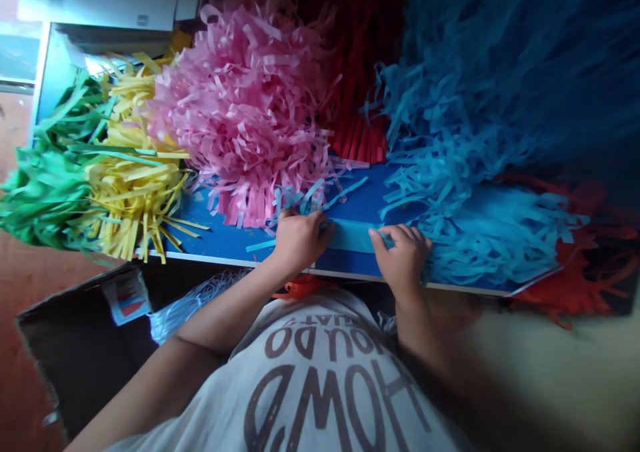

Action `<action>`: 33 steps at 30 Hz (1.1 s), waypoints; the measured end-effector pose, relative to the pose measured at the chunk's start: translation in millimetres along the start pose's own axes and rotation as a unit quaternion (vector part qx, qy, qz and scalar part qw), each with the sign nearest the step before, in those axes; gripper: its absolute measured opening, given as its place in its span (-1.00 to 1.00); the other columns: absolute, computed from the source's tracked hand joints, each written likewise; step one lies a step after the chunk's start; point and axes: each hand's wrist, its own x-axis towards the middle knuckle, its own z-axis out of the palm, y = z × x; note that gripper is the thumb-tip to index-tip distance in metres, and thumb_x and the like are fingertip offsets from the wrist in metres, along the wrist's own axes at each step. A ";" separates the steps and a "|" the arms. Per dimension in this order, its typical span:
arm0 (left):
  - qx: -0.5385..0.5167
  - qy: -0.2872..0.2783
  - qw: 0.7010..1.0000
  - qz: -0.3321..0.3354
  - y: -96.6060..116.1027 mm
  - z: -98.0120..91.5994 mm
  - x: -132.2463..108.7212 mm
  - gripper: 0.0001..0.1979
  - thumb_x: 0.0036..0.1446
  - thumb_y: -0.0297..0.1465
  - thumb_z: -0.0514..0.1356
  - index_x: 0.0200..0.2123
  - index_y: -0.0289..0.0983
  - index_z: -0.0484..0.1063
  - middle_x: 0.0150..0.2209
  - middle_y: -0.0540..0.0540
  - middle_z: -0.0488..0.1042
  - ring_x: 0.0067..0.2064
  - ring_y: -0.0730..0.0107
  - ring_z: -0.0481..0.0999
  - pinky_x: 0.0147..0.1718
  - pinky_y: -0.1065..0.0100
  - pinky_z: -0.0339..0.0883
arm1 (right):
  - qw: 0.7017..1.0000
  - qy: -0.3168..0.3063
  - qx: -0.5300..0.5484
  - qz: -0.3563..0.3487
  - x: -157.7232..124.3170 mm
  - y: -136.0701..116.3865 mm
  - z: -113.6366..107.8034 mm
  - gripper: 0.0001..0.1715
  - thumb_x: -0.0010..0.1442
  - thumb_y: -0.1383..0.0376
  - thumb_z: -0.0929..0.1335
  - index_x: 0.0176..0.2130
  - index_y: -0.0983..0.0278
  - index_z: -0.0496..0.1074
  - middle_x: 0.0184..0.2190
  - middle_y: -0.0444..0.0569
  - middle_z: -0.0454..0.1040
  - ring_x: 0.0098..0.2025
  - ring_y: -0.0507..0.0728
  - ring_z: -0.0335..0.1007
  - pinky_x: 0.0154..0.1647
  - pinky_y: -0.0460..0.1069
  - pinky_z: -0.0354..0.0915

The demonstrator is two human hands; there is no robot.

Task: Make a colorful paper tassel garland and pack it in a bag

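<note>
- Left hand [303, 240] curled closed on blue strip [351, 237], 9 o'clock end.
- Right hand [403, 257], 3 o'clock end; cannot tell grip.
- Risk: uneven tension might skew or tear strip.

one blue table [225, 242]; at its near edge, two hands, one left [301, 239], one right [403, 255], and one flat light-blue strip [350, 234]; along the table, fringed paper [250, 105] in six colours: green, yellow, pink, dark red, light blue, orange-red; below it, one cardboard box [85, 345].

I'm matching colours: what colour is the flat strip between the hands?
The flat strip is light blue, seen in the head view.
</note>
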 end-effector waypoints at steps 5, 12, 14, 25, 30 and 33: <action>0.014 0.001 1.000 -0.009 2.0 0.2 -0.5 -0.68 0.31 -0.22 0.12 -0.27 -0.28 0.58 -0.49 -0.15 0.59 -0.39 0.18 0.57 -0.11 0.17 0.27 | 1.000 0.012 -0.006 0.011 -1.3 3.3 5.2 -0.65 0.32 0.06 0.36 -0.39 0.21 0.52 -0.41 0.00 0.58 -0.29 0.22 0.36 -0.18 0.09 -0.01; 0.015 0.021 1.000 -0.004 3.1 6.9 -1.0 -0.73 0.31 -0.24 0.14 -0.27 -0.27 0.56 -0.52 -0.14 0.57 -0.42 0.16 0.55 -0.13 0.14 0.25 | 1.000 0.016 -0.008 0.020 -2.0 4.4 8.1 -0.62 0.33 0.03 0.35 -0.39 0.21 0.51 -0.40 0.02 0.58 -0.28 0.24 0.37 -0.19 0.09 -0.02; 0.008 0.039 0.999 0.003 2.0 11.6 -2.7 -0.74 0.31 -0.25 0.14 -0.27 -0.27 0.54 -0.51 -0.12 0.56 -0.42 0.19 0.54 -0.14 0.14 0.25 | 1.000 0.025 -0.011 0.015 -3.0 4.2 9.9 -0.63 0.33 0.03 0.36 -0.39 0.21 0.49 -0.41 0.02 0.58 -0.28 0.25 0.37 -0.18 0.10 0.00; 0.113 0.065 0.893 0.431 -13.9 -1.5 2.5 -0.68 0.42 -0.44 -0.03 -0.20 -0.23 0.54 -0.24 -0.06 0.57 -0.15 0.28 0.49 0.14 0.06 0.17 | 0.988 0.119 -0.088 -0.054 -5.8 7.7 -20.0 -0.74 0.27 0.10 0.41 -0.16 0.22 0.45 -0.16 0.15 0.56 -0.13 0.33 0.38 -0.08 0.17 0.03; 0.104 0.071 0.901 0.414 -10.8 -6.8 -0.8 -0.77 0.30 -0.45 0.06 -0.22 -0.27 0.55 -0.27 -0.10 0.54 -0.18 0.24 0.49 0.27 -0.12 0.03 | 0.947 -0.059 -0.021 -0.316 -7.4 5.9 -30.3 -0.91 0.33 0.33 0.36 -0.17 0.22 0.50 -0.20 -0.06 0.61 -0.16 0.13 0.43 0.00 0.10 0.02; 0.091 0.076 0.910 0.397 -7.3 -4.3 -2.7 -0.79 0.25 -0.41 0.10 -0.24 -0.29 0.55 -0.27 -0.12 0.54 -0.18 0.20 0.49 0.29 -0.18 -0.01 | 0.944 -0.056 -0.004 -0.325 1.3 9.3 -22.2 -0.85 0.33 0.38 0.34 -0.30 0.24 0.49 -0.29 -0.10 0.61 -0.24 0.09 0.42 -0.04 0.09 0.01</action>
